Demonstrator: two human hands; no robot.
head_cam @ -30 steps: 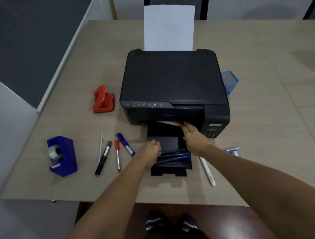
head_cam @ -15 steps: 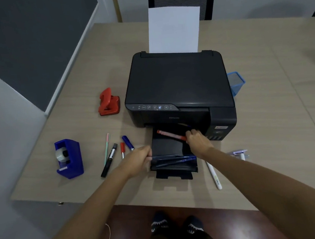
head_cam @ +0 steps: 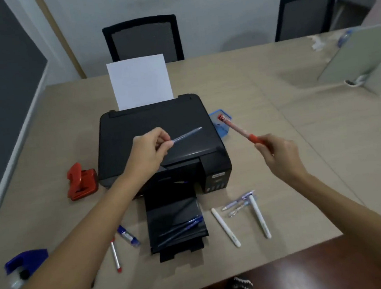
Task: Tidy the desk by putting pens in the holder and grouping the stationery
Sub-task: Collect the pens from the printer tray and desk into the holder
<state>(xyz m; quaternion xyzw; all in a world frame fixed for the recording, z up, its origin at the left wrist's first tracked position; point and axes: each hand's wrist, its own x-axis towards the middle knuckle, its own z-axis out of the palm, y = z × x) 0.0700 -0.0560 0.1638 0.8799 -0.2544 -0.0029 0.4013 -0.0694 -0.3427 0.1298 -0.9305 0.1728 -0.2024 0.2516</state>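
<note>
Two light, stiff pens were pinched at their ends, blue pen in left hand, red pen in right hand, holder at 1 o'clock

My left hand holds a see-through blue pen over the black printer. My right hand holds a red pen. Right of the printer is a blue holder. Left of it are a red punch and a blue tape holder. The bench is light brown.

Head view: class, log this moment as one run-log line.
left hand: holds blue pen | right hand: red pen aimed at blue holder | printer tray: pens remain
</note>
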